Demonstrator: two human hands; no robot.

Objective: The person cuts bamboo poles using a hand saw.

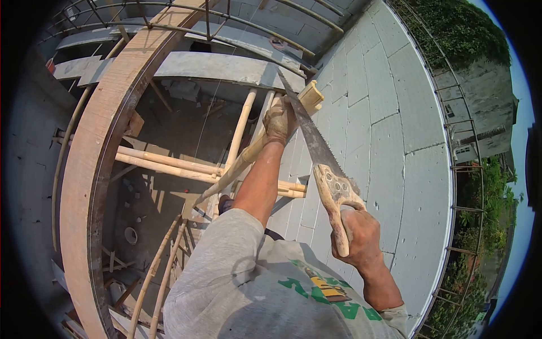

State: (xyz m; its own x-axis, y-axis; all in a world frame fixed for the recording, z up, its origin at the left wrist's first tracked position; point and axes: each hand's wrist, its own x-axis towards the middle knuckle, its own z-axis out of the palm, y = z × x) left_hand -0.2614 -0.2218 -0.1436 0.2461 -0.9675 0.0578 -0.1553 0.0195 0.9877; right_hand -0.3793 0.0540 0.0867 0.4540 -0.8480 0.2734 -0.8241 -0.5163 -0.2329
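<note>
A handsaw (317, 140) with a worn wooden handle is held in my right hand (360, 234), whose fingers wrap around the grip. Its toothed blade slants up and to the left, and it crosses close to a bamboo pole (241, 161) near that pole's upper end. Gloved and closed, my left hand (278, 120) grips the pole just left of the blade. Past the saw, the pole's end (310, 97) looks split and pale. I cannot tell whether the teeth touch the bamboo.
On the right rises a grey block wall (375, 130). A long wooden beam (104, 130) runs along the left side. Below are horizontal bamboo poles (169, 164), a white bucket (131, 235) and scattered debris. Steel rebar (248, 42) crosses the top, before a grey plank (226, 66).
</note>
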